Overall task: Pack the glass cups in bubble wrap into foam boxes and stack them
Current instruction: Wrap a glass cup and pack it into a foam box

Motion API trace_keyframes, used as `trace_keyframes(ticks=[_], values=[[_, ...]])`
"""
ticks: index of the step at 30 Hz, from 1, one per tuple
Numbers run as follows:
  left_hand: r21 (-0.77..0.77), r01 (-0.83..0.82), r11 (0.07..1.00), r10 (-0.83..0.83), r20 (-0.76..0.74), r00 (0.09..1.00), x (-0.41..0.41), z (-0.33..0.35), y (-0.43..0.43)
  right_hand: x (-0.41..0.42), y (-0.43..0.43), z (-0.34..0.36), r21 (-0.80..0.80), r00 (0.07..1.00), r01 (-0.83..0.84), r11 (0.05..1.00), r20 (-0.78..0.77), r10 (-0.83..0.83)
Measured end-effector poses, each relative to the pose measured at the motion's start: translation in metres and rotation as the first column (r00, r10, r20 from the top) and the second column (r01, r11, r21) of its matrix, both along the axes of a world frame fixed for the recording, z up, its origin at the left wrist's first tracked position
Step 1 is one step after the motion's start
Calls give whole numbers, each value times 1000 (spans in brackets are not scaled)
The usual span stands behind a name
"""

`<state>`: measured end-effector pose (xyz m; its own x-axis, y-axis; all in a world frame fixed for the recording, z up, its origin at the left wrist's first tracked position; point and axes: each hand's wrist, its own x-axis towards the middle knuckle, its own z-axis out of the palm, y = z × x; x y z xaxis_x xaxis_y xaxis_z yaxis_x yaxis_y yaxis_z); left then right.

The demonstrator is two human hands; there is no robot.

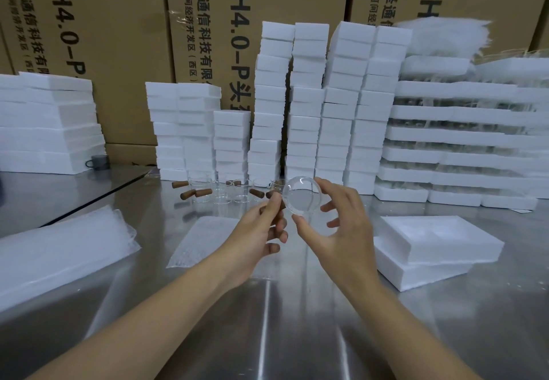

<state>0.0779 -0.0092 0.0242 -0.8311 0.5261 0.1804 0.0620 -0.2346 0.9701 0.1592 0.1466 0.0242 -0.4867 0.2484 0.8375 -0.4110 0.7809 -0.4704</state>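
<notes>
The person is holding a glass cup (pixel 301 194) up over the bench (pixel 297 320), its round mouth or base facing the camera. The left hand (pixel 264 228) is pinching the cup's brown handle, while the right hand (pixel 335 225) is curving thumb and forefinger around the glass edge, other fingers spread. A bubble wrap bag (pixel 205 240) is lying flat below the hands. An open foam box (pixel 436 240) is sitting to the right. More cups (pixel 219 192) are standing behind, before stacked foam boxes (pixel 306 97).
</notes>
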Motion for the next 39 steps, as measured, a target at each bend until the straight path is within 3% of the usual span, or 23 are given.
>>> trace_keyframes(ticks=[7, 10, 13, 15, 18, 20, 24, 26, 28, 30, 32, 35, 39], values=[[-6, 89, 996, -89, -15, 996, -1, 5, -9, -3, 1, -4, -6, 999, -41, 999, 14, 41], [-35, -26, 999, 23, -94, 995, -1, 3, -9, -4, -1, -6, -31, 998, -55, 998, 33, 57], [-36, -155, 987, 144, -206, 968, -2, 0, -6, -2, -6, -4, -204, 985, -146, 968, 65, 162], [-14, -199, 980, 187, -277, 942, -5, -2, -6, -1, -11, -3, -447, 945, -235, 863, 103, 311], [-18, -222, 975, 200, -366, 909, -9, -3, -6, -3, -14, 2, -783, 834, -329, 528, 22, 551], [-35, -241, 970, 209, -383, 900, -10, -5, -6, -5, -13, 3, -847, 766, -372, 380, -49, 641], [-63, -264, 962, 221, -386, 896, -11, -6, -6, -5, -12, 0, -878, 710, -414, 242, -145, 689], [-41, -286, 957, 244, -413, 877, -10, -6, -4, -6, -15, 1, -858, 770, -405, 315, -134, 623], [4, -305, 952, 280, -407, 869, -8, -5, -3, -5, -18, 1, -774, 860, -378, 508, -89, 503], [23, -295, 955, 278, -412, 868, -6, -2, -4, -2, -20, 0, -586, 940, -291, 756, -28, 341], [1, -284, 959, 254, -452, 855, -4, -2, -5, -2, -20, -5, -398, 978, -192, 897, 2, 210], [7, -283, 959, 250, -485, 838, 3, -4, -1, -6, -20, -11, -249, 989, -148, 957, -15, 149], [53, -296, 954, 285, -477, 832, 8, -4, 1, -9, -17, -12, -201, 989, -146, 969, -32, 143]])
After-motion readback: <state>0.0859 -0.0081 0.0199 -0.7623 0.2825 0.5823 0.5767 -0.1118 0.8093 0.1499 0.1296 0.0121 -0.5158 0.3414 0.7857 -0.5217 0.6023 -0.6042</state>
